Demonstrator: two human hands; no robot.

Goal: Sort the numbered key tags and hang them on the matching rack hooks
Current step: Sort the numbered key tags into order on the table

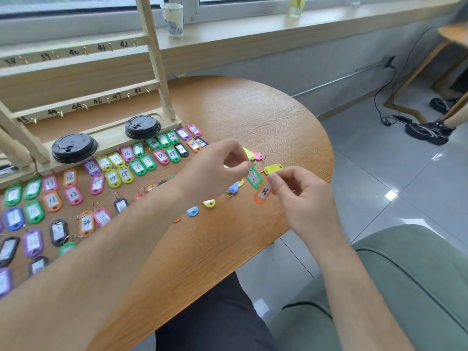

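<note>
My left hand [222,165] pinches the ring of a green key tag [254,177], which hangs above the round wooden table [240,117]. Beside it, my right hand [296,191] pinches an orange key tag [262,192] with a handwritten number on its label. The two tags touch or overlap near the table's right edge. Several coloured numbered tags [121,168] lie in rows on the table's left half. At the back left stands the wooden rack [83,107] with numbered bare hooks, 38 to 48 in view.
Loose yellow, pink and blue tags [273,168] lie under and around my hands. Two stacks of black cup lids [143,126] sit on the rack's base. A paper cup [173,20] stands on the windowsill. Another person's shoes [428,131] and cables are on the floor at right.
</note>
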